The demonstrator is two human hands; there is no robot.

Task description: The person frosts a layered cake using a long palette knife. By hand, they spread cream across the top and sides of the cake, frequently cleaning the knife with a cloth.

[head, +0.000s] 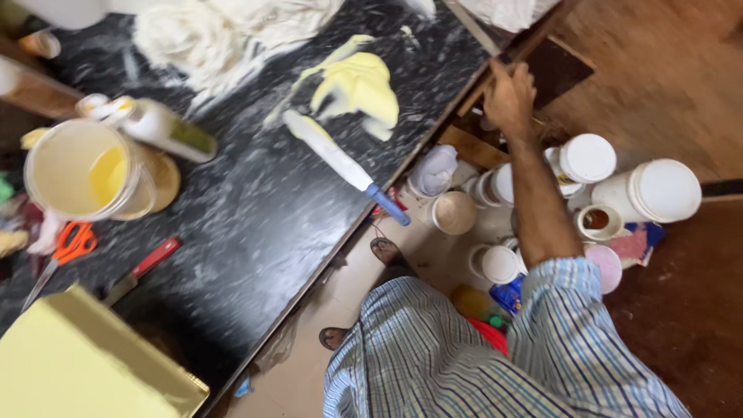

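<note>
The right hand (509,99) reaches down past the edge of the bench (255,201) to a dark wooden shelf (553,71) below it; the fingers are curled against the wood, but whether the grip encloses anything cannot be told from this angle. The forearm runs back from the hand to a blue-and-white striped sleeve (576,310). The left hand is not visible. Just beside the forearm, on the floor (433,267) under the shelf, stands a cluster of white plastic tubs (656,190) with white lids, one lidded tub (587,159) nearest the wrist, an open cup (453,212) with a pale brown inside, and a small open tub (596,220) with dark red contents. A pink lid (606,265) lies near the sleeve. On the bench, well apart from the hand, a long spatula (340,164) with a white-coated blade and a blue handle lies diagonally, its handle overhanging the bench edge. A smear of yellow paste (357,85) lies just beyond the blade tip, and a heap of white paste (209,39) lies farther along the bench. At the far end of the bench from the hand are a bucket (81,170) holding pale yellow liquid, a white bottle (151,124) lying on its side, orange-handled scissors (71,244), a red-handled knife (139,271) and a yellow box (85,364).
</note>
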